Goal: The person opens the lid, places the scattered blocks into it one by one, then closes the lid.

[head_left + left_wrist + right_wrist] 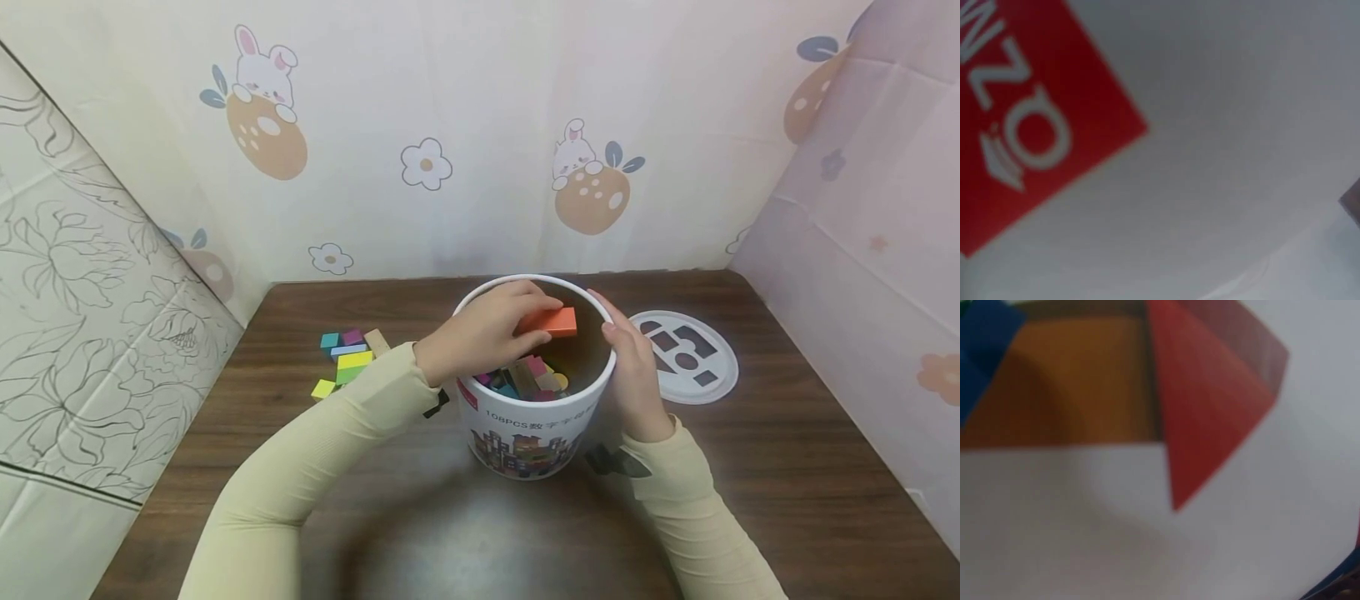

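A white bucket (525,433) with printed building-block pictures stands on the table. My left hand (498,327) reaches over its left rim and pinches an orange block (558,322) between thumb and fingers, inside the mouth. My right hand (633,367) grips the bucket's right rim, with the thumb at the edge and the fingers along the outside. Below the orange block, several coloured blocks (525,377) lie in the bucket. The left wrist view is filled by the bucket's wall with its red label (1054,119); the right wrist view shows printed shapes (1210,394) on the wall close up.
Several loose blocks (352,360) in yellow, green, blue, purple and wood colour lie left of the bucket. A white round lid (686,383) with shaped cut-outs rests on the wooden table (780,467) at the right. A patterned cloth wall (495,225) rises behind the table.
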The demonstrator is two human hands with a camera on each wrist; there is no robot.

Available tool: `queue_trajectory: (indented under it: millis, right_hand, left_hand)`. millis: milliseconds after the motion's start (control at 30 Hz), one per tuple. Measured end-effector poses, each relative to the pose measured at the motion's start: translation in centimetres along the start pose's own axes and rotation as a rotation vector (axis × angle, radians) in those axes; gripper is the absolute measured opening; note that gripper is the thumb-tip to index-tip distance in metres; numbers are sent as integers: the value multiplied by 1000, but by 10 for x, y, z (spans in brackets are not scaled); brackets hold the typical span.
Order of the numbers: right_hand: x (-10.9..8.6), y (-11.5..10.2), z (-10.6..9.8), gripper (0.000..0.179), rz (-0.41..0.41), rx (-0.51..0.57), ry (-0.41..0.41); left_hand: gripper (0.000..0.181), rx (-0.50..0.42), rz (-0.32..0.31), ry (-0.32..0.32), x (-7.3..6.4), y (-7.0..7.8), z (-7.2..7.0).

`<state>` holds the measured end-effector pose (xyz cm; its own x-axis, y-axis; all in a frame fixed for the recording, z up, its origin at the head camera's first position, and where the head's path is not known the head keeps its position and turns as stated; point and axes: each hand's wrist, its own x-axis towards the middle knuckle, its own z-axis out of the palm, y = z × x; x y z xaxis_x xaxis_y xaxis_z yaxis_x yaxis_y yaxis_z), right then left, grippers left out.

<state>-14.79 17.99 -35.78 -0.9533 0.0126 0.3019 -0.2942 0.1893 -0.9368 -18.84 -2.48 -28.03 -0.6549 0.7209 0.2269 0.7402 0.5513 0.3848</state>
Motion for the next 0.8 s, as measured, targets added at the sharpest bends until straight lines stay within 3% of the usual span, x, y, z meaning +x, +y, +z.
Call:
queue_trajectory:
  millis: [400, 800]
  right_hand:
    - [0, 0, 0, 49, 5, -10, 7]
    - [1, 2, 1, 48, -16, -3, 26]
  left_hand:
    - [39, 29, -23, -90, 3, 2, 1]
    - [42, -28, -26, -70, 1, 1, 0]
